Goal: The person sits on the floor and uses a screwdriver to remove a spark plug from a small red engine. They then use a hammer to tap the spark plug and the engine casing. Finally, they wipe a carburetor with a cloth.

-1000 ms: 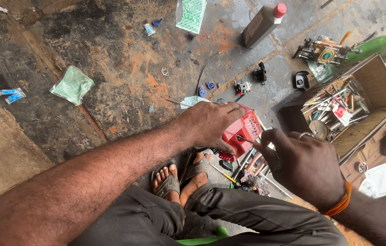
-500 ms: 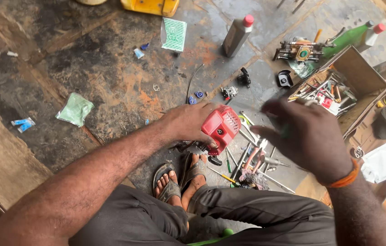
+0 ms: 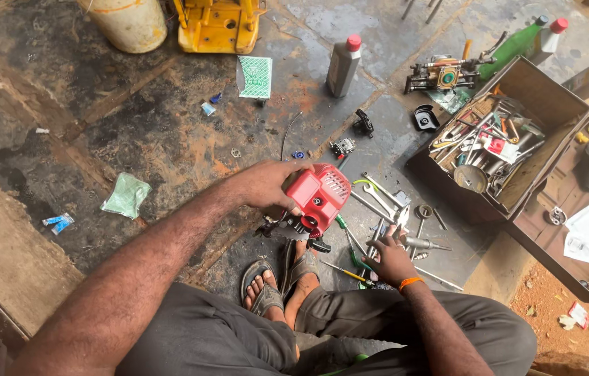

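My left hand [image 3: 264, 184] grips a small red engine unit [image 3: 315, 200] and holds it just above the stained concrete floor, in front of my sandalled feet [image 3: 282, 278]. My right hand [image 3: 390, 256] is down among loose tools [image 3: 385, 209] spread on the floor to the right of the engine. Its fingers close around a thin metal tool [image 3: 400, 221]; how firmly it is held I cannot tell. An orange band sits on that wrist.
An open metal toolbox [image 3: 499, 150] full of tools stands at the right, its lid [image 3: 572, 230] holding white papers. Grey bottles [image 3: 344, 64], a green bottle [image 3: 511, 47], a carburettor-like part [image 3: 442, 75], a yellow machine [image 3: 218, 24] and a bucket [image 3: 127, 24] lie farther off.
The view has pulled back and tilted. My right hand dropped from beside the red engine to the tools on the floor. My left hand keeps hold of the engine.
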